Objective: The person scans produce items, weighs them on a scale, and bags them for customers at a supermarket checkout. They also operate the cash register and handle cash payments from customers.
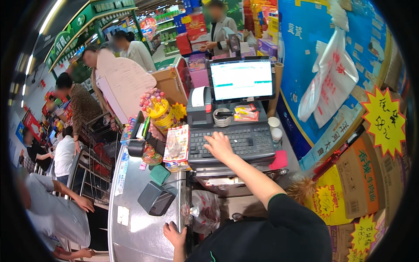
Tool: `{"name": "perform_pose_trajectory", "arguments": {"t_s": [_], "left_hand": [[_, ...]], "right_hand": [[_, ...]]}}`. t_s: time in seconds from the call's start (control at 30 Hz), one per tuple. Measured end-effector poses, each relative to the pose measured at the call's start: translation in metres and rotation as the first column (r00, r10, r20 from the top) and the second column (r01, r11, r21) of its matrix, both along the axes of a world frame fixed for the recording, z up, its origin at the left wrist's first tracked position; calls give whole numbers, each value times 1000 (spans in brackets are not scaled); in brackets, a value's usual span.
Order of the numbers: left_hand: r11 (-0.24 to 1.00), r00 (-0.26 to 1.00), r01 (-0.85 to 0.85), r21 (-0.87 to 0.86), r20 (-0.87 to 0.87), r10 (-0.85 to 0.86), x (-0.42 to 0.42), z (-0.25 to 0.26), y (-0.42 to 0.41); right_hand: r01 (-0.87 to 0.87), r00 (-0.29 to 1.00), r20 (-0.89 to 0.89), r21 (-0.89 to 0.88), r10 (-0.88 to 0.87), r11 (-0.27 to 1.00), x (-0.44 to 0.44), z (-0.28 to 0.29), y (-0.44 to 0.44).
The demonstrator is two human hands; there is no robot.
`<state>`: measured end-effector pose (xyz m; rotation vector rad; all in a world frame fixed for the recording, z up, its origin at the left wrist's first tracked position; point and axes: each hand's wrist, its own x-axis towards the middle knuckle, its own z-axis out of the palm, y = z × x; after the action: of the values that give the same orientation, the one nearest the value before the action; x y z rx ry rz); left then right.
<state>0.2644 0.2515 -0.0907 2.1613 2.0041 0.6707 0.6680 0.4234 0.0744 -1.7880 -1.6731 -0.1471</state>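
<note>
My right hand (220, 145) reaches over the left part of a black keyboard (245, 142), its fingers spread on or just above the keys. Behind the keyboard stand a lit checkout monitor (242, 80) and a receipt printer (198, 106) with white paper in it. My left hand (175, 234) rests with spread fingers on the near edge of the metal checkout counter (131, 235), holding nothing. A black box-shaped device (156, 198), probably a countertop scanner, stands beyond it, with a folded green cloth (159, 174) behind.
A yellow tub of lollipops (160, 114) and a printed flyer (176, 143) lie left of the keyboard; cups (276, 133) stand right. A white plastic bag (206, 209) hangs beside the counter. A person (59, 209) and a metal shopping cart (95, 170) are at the left; cardboard cartons (356, 180) at right.
</note>
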Motion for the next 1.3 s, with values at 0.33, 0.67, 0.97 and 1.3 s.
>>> {"name": "perform_pose_trajectory", "arguments": {"t_s": [0.33,0.67,0.97,1.3], "left_hand": [[1000,999,17,10,44,-17,-2,-9,5],[1000,999,-9,-24,42,10,-1,-3,3],[1000,999,-19,22,32,18,0,1,-1],[999,996,-46,12,74,45,2,12,-2]], "right_hand": [[92,975,219,-232,-41,968,-42,-13,87],[-446,859,-231,100,457,889,-119,-31,-17],[-818,511,-145,-385,847,427,-235,-90,-104],[-614,755,-314,-30,575,789,-184,-41,-38]]}}
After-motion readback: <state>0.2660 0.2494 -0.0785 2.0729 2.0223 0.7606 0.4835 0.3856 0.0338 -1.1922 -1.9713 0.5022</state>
